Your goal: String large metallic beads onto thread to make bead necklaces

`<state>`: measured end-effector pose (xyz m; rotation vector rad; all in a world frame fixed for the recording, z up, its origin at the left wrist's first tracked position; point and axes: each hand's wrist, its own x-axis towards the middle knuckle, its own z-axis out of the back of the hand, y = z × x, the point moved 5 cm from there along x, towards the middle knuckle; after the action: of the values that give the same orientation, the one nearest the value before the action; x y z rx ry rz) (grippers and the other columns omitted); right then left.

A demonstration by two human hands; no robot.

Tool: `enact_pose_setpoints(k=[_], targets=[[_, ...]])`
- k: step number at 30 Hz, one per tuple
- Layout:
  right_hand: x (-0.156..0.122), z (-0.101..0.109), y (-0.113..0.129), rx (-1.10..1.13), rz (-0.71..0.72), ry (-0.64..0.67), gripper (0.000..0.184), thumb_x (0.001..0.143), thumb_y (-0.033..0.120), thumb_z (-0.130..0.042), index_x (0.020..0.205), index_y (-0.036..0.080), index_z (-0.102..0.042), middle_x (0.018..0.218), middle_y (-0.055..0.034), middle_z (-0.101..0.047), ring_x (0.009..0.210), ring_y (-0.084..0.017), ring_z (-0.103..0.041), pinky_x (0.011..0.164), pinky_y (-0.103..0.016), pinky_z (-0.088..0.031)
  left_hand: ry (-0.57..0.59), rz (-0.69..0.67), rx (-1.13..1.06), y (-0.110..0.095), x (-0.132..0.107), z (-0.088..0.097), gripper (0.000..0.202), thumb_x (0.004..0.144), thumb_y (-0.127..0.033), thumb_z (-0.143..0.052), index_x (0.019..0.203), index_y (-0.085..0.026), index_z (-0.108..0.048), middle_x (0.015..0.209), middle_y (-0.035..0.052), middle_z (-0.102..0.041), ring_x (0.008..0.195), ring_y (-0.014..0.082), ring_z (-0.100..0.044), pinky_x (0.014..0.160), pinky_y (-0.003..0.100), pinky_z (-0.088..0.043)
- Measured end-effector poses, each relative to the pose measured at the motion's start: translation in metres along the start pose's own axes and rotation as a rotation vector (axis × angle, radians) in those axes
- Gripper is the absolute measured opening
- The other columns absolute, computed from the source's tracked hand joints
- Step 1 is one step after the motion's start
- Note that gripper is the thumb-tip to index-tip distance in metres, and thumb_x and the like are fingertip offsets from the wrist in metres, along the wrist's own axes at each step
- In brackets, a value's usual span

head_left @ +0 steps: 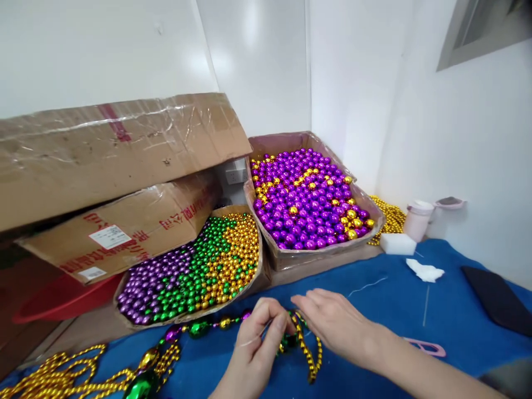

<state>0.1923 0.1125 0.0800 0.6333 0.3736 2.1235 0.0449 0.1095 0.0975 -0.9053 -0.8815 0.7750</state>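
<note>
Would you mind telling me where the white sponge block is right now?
In the head view, the white sponge block lies on the right, at the blue cloth's far edge, between the box of purple beads and the pink cup.

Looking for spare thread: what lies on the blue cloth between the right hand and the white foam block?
In the head view, a loose white thread lies between the right hand and the white foam block; otherwise bare blue cloth.

Bright, even light from above glares off the white wall (249, 50) behind the purple bead box (310, 199). Every bead carries a sharp highlight. Lines bow towards the edges, and both hands below that box are slightly blurred.
</note>
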Motion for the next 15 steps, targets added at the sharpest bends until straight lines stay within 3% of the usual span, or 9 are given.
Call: enact_pose_setpoints(k=[3, 6, 12, 15], targets=[[0.011, 0.015, 0.012, -0.205, 0.118, 0.026, 0.022, 0.09, 0.017, -0.039, 0.08, 0.017, -0.059, 0.077, -0.0065, -0.057, 0.069, -0.019, -0.047, 0.062, -0.032, -0.037, -0.058, -0.019, -0.106, -0.01, 0.014, 0.006, 0.022, 0.092, -0.029, -0.048, 0.078, -0.017, -0.06, 0.078, 0.0048, -0.063, 0.088, 0.0202, -0.058, 0.082, 0.032, -0.044], [0.025, 0.04, 0.024, -0.333, 0.238, -0.012, 0.025, 0.091, 0.019, -0.037, 0.077, 0.016, -0.058, 0.075, -0.006, -0.055, 0.067, -0.017, -0.044, 0.061, -0.032, -0.036, -0.109, -0.029, -0.293, -0.028, 0.029, 0.016, 0.017, 0.091, -0.026, -0.05, 0.08, -0.017, -0.06, 0.078, 0.0039, -0.065, 0.084, 0.0191, -0.061, 0.082, 0.033, -0.046], [0.068, 0.105, 0.055, -0.455, 0.496, -0.115, 0.029, 0.091, 0.022, -0.035, 0.069, 0.019, -0.052, 0.069, -0.0012, -0.048, 0.069, -0.015, -0.042, 0.067, -0.033, -0.036, -0.126, -0.185, -0.401, -0.099, 0.055, 0.051, 0.013, 0.088, -0.018, -0.054, 0.077, -0.015, -0.059, 0.072, 0.002, -0.065, 0.073, 0.0141, -0.06, 0.074, 0.026, -0.046], [0.09, 0.135, 0.081, -0.507, 0.602, -0.157, 0.035, 0.093, 0.02, -0.028, 0.066, 0.018, -0.05, 0.069, 0.0019, -0.043, 0.071, -0.012, -0.044, 0.069, -0.032, -0.034, -0.155, -0.276, -0.361, -0.136, 0.06, 0.071, 0.014, 0.087, -0.016, -0.054, 0.073, -0.014, -0.057, 0.068, 0.0007, -0.062, 0.072, 0.014, -0.06, 0.076, 0.029, -0.045]])
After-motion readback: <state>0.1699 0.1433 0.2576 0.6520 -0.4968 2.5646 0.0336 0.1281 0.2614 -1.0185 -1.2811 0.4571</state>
